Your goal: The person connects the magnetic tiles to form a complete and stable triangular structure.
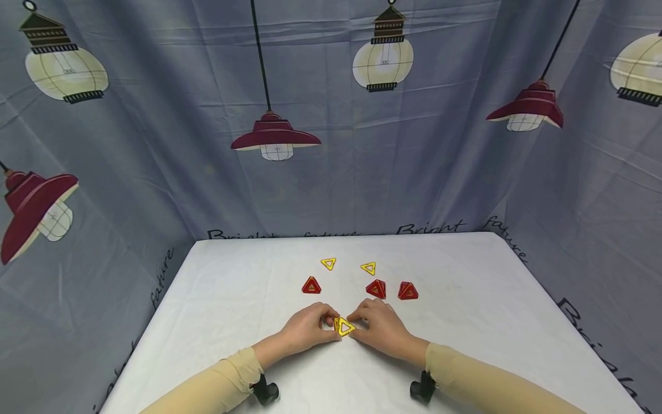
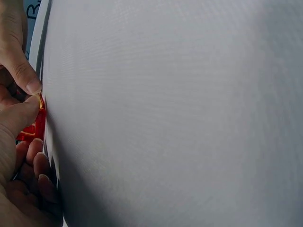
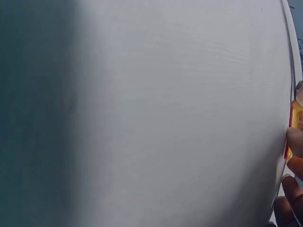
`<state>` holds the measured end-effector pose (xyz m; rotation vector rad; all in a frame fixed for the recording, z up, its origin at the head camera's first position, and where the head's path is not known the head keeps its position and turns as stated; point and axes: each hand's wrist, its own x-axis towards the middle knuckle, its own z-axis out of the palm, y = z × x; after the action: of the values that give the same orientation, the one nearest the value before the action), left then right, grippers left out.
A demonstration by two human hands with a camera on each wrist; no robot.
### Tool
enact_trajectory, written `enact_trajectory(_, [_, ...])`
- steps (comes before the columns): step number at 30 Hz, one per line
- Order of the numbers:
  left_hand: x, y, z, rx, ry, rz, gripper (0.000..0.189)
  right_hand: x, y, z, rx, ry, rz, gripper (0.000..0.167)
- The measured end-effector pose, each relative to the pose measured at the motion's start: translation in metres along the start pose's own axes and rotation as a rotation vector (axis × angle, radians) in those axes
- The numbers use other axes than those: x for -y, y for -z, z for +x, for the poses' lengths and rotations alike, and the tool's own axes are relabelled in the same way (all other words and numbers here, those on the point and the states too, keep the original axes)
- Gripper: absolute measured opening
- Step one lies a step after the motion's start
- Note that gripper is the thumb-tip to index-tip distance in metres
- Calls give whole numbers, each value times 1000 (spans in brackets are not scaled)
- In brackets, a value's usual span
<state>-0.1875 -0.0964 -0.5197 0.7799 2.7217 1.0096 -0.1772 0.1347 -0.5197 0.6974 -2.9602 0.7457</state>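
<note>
Near the middle of the table, both hands meet at a small triangular piece. A yellow triangular frame with an open centre faces up between them, and a red part shows under the left hand's fingers in the left wrist view. The left hand pinches the piece from the left between thumb and fingers. From the right, the right hand pinches its yellow corner with thumb and index finger. In the right wrist view the yellow side is partly hidden by fingertips.
Beyond the hands sit three red pyramid-shaped pieces. Farther back lie two flat yellow triangles. Everything rests on a white-covered table, with a grey lamp-printed curtain behind.
</note>
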Motion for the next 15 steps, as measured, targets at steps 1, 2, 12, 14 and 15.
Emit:
enact_trajectory(1, [0, 0, 0, 5, 4, 3, 36, -1, 0, 0, 1, -4, 5, 24])
enact_trajectory(2, [0, 1, 0, 11, 3, 2, 37, -1, 1, 0, 1, -8, 10, 23])
enact_trajectory(12, [-1, 3, -1, 24, -1, 28, 38, -2, 0, 0, -5, 17, 31, 20])
enact_trajectory(14, [-2, 4, -2, 18, 12, 47, 39, -1, 0, 1, -3, 25, 40, 20])
enact_trajectory(15, [-2, 4, -2, 15, 17, 57, 39, -1, -1, 1, -1, 26, 43, 20])
